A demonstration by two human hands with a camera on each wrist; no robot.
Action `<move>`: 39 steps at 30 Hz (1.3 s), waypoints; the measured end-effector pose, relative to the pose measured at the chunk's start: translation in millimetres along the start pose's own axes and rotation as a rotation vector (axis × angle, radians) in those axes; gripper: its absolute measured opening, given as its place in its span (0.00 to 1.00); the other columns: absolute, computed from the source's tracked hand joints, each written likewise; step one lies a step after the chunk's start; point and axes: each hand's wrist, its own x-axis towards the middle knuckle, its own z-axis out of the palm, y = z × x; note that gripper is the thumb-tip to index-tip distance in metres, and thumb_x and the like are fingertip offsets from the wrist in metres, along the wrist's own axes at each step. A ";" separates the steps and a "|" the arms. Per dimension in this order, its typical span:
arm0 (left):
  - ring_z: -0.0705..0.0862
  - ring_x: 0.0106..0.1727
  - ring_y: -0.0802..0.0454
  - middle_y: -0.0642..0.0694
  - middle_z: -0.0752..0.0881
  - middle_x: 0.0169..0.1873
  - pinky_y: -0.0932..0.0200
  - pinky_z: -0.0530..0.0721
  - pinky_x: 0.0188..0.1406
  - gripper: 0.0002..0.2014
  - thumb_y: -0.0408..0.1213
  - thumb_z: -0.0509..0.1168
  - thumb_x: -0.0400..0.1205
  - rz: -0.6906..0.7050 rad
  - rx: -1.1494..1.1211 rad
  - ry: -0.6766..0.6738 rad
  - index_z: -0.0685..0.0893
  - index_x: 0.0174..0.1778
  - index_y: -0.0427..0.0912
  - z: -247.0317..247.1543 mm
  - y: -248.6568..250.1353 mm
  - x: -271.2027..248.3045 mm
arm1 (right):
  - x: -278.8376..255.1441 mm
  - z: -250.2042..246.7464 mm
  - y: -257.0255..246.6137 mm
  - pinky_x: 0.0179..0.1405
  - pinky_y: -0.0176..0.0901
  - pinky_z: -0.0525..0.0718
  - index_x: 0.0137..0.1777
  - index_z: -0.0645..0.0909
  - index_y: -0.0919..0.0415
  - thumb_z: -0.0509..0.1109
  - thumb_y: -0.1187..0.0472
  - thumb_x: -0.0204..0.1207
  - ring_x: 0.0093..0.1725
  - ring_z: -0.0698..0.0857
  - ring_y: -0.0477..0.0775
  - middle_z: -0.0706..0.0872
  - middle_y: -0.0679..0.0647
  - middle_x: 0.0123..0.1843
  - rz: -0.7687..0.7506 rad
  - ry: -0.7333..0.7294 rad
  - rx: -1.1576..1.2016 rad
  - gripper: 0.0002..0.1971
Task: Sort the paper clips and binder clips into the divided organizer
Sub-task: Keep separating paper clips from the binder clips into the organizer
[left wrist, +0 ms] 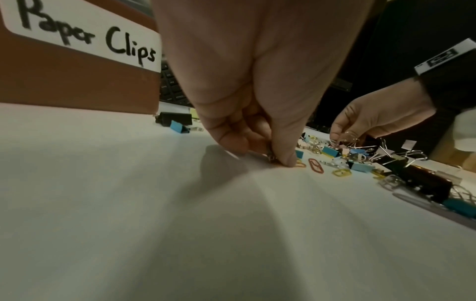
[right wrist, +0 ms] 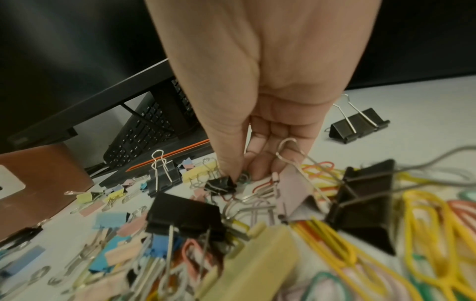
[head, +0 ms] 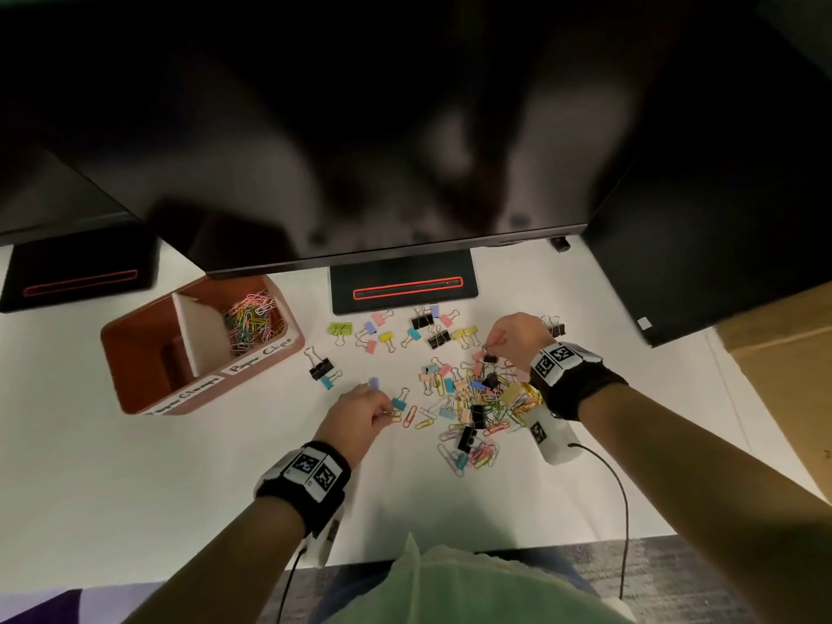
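A light, stiff binder clip is being pinched in the right hand; thin, slippery paper clips are being pinched by the left hand.

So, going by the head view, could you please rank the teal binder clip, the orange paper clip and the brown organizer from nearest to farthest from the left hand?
1. Teal binder clip, just right of the left hand.
2. Orange paper clip, slightly farther right.
3. Brown organizer, far left.

The organizer is reddish brown with a white divider and white labels lettered in black. Pastel pink, blue, yellow and black binder clips lie on the white table, with multicoloured paper clips among them.
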 end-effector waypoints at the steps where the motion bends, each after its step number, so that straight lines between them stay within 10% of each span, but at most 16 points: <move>1: 0.82 0.56 0.46 0.40 0.82 0.52 0.56 0.81 0.58 0.07 0.36 0.68 0.78 -0.001 0.005 -0.008 0.85 0.50 0.39 0.1 -0.8 1.1 | -0.4 -0.1 0.1 0.57 0.42 0.81 0.53 0.87 0.63 0.71 0.60 0.76 0.57 0.85 0.57 0.88 0.58 0.57 0.006 0.005 0.014 0.10; 5: 0.76 0.69 0.47 0.40 0.79 0.58 0.52 0.78 0.66 0.05 0.35 0.66 0.79 0.000 0.013 -0.025 0.83 0.48 0.39 1.2 -3.7 2.4 | -2.5 -1.7 -1.9 0.55 0.44 0.81 0.52 0.87 0.65 0.72 0.59 0.76 0.56 0.85 0.57 0.89 0.58 0.55 0.029 0.011 0.037 0.10; 15: 0.81 0.41 0.50 0.46 0.80 0.37 0.53 0.83 0.53 0.06 0.37 0.66 0.79 -0.028 0.053 -0.037 0.83 0.41 0.38 -2.2 3.2 3.2 | 8.7 4.9 -12.6 0.57 0.45 0.83 0.52 0.85 0.67 0.75 0.55 0.73 0.56 0.85 0.59 0.87 0.59 0.55 0.109 0.006 -0.047 0.15; 22: 0.82 0.53 0.48 0.37 0.79 0.61 0.56 0.81 0.60 0.05 0.36 0.64 0.80 -0.045 0.085 -0.078 0.82 0.47 0.38 0.1 2.6 5.2 | 15.1 7.2 -23.0 0.45 0.39 0.79 0.51 0.85 0.67 0.76 0.57 0.71 0.54 0.85 0.57 0.87 0.58 0.52 0.143 -0.065 -0.085 0.14; 39: 0.81 0.53 0.46 0.40 0.82 0.51 0.55 0.81 0.56 0.04 0.33 0.63 0.80 0.047 0.104 -0.104 0.81 0.46 0.37 3.5 2.2 -0.5 | -4.7 -3.8 -15.6 0.52 0.35 0.77 0.57 0.85 0.61 0.67 0.65 0.77 0.53 0.85 0.52 0.88 0.56 0.56 -0.223 -0.011 -0.051 0.11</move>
